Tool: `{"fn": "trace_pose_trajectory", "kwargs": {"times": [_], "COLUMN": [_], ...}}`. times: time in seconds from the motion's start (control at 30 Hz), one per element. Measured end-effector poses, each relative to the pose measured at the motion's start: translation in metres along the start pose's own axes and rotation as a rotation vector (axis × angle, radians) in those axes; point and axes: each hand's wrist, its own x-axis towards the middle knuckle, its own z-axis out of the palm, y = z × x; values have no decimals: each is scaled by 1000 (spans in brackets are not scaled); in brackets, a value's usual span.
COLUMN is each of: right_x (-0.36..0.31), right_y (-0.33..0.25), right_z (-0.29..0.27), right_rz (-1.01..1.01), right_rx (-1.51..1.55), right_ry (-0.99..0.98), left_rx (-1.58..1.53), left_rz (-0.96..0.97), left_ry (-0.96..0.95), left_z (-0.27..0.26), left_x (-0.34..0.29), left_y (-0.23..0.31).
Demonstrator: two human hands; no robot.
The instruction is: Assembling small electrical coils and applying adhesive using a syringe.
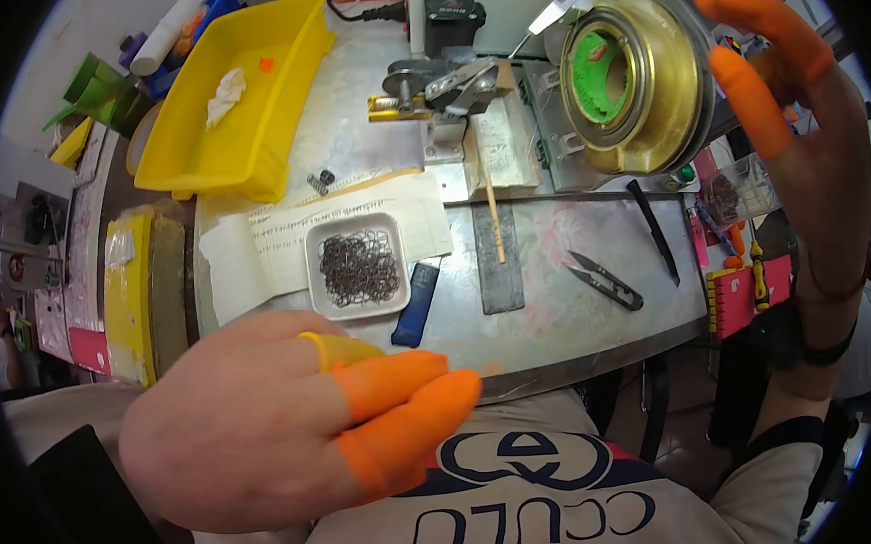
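Observation:
My left hand [266, 419] is low in front of the bench, its back facing up. Orange finger cots cover two fingers and a yellow one another; they are pressed together, and anything between them is hidden. My right hand [797, 125] is raised at the upper right, beside a large gold reel [657, 83] with a green hub [600, 76]. Its orange-covered fingertips are apart, and nothing shows between them. Beyond my left hand stands a small white tray [315, 278] holding many thin dark rings [361, 268]. A blue bar [417, 305] lies beside that tray.
A yellow bin [279, 113] stands far left with crumpled tissue [225, 94]. Thread snips [605, 281], a black-handled tool [654, 233] and a wooden stick [492, 210] on a dark strip [500, 288] lie to the right. A small machine with rollers [445, 84] stands behind.

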Motion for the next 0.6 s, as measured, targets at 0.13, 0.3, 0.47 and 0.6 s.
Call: {"fn": "trace_pose_trajectory", "kwargs": {"times": [0.13,0.3,0.47,0.6], "right_x": [-39,-55,-54,-53], "right_y": [-24,-59,-85,-100], "right_z": [9,40,60,70], "right_rz": [-61,-264,-339,-396], "right_rx": [69,162,203,279], "right_ry": [-11,-22,-142,-93], "left_rx": [-129,8,352,569], "left_rz": [-47,-431,-413,-412], "left_ry": [179,588,607,267], "left_z": [8,29,41,45], "left_x": [-50,-57,-13,11], "left_y": [-16,-24,-93,-121]}}
